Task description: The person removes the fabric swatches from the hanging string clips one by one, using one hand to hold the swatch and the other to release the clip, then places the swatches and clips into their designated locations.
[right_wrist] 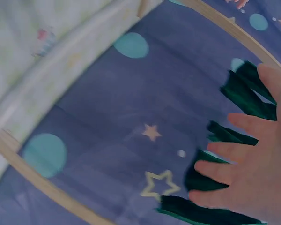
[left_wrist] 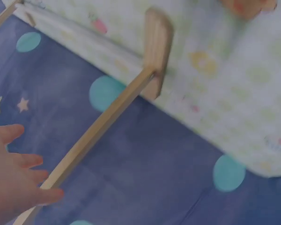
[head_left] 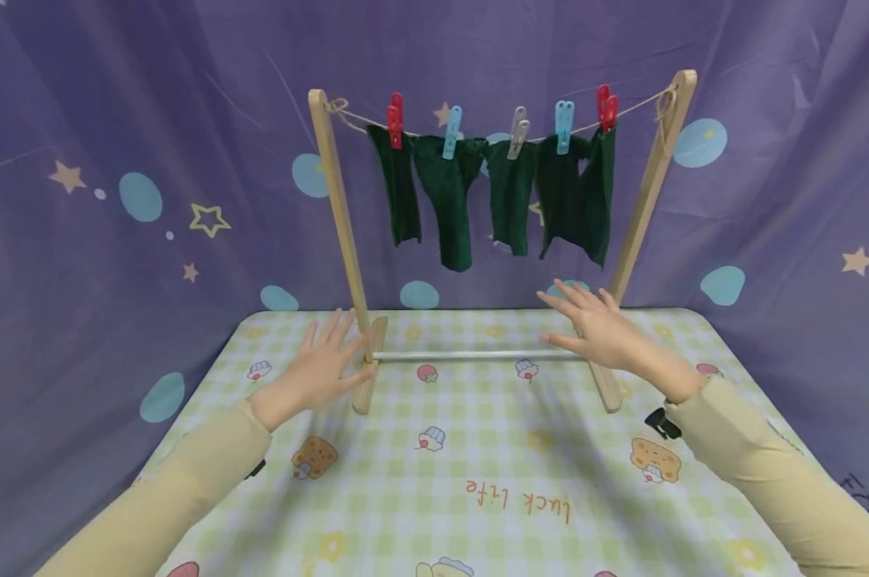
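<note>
Both hands are raised with fingers spread and hold nothing. My left hand (head_left: 322, 369) is beside the rack's left post (head_left: 343, 220); in the left wrist view its fingers overlap that post. My right hand (head_left: 604, 328) is near the foot of the right post (head_left: 647, 196), below the hanging cloths. Several dark green cloth pieces (head_left: 452, 208) hang in a row from a twine line (head_left: 351, 120) tied between the posts. Clothespins fasten them: red ones (head_left: 395, 124) at both ends, blue ones (head_left: 452, 135) and a grey one (head_left: 518, 136) between.
The wooden rack stands at the back of a table with a checkered cloth (head_left: 434, 481); a pale crossbar (head_left: 478, 355) joins its feet. Behind it hangs a purple curtain (head_left: 211, 144) with stars and blue spots. A black strap piece (head_left: 663, 423) shows at the right cuff.
</note>
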{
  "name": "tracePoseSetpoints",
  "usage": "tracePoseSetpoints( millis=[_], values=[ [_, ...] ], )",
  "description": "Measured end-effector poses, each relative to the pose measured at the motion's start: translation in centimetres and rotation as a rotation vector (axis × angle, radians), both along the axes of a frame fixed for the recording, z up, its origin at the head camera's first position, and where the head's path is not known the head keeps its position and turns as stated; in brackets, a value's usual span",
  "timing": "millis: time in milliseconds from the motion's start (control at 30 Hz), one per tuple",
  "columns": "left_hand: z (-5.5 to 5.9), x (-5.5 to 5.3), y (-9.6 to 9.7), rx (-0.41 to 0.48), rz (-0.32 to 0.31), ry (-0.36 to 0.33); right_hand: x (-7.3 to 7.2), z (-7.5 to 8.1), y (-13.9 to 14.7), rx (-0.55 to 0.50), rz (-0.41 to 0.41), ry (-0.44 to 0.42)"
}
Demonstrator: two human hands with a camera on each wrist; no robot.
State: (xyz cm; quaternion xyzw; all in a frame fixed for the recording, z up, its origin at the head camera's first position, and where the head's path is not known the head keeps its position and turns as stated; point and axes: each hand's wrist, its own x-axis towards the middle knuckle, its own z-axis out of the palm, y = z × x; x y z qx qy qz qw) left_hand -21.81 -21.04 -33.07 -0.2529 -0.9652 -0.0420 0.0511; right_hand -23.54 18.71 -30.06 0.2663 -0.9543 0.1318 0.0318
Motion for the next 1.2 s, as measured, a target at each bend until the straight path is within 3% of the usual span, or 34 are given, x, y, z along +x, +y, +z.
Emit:
tracePoseSetpoints(
  millis=[200, 367, 600, 733, 967, 1200],
  values=[
    [4.3, -1.0, 0.8, 0.021, -0.059, 0.061, -1.1, 4.3, -1.0, -0.11, 0.051, -0.025],
    [7.0, -1.8, 1.5, 0.071, -0.053, 0.089, -2.2, 7.2, -2.4, -0.197, 0.082, -0.036],
    [9.8, -3.6, 2.5, 0.355, 0.019, 0.028, -3.5, 10.8, -4.7, -0.39, 0.133, -0.007],
    [10.5, -4.7, 3.0, 0.509, 0.063, 0.013, -4.0, 12.6, -6.2, -0.491, 0.139, -0.018],
    [10.3, -6.2, 3.5, 0.708, 0.08, 0.008, -3.1, 15.3, -9.5, -0.649, 0.138, -0.067],
    [10.0, -7.6, 4.2, 0.794, 0.085, 0.025, -6.2, 15.4, -11.6, -0.758, 0.123, -0.042]
  ],
)
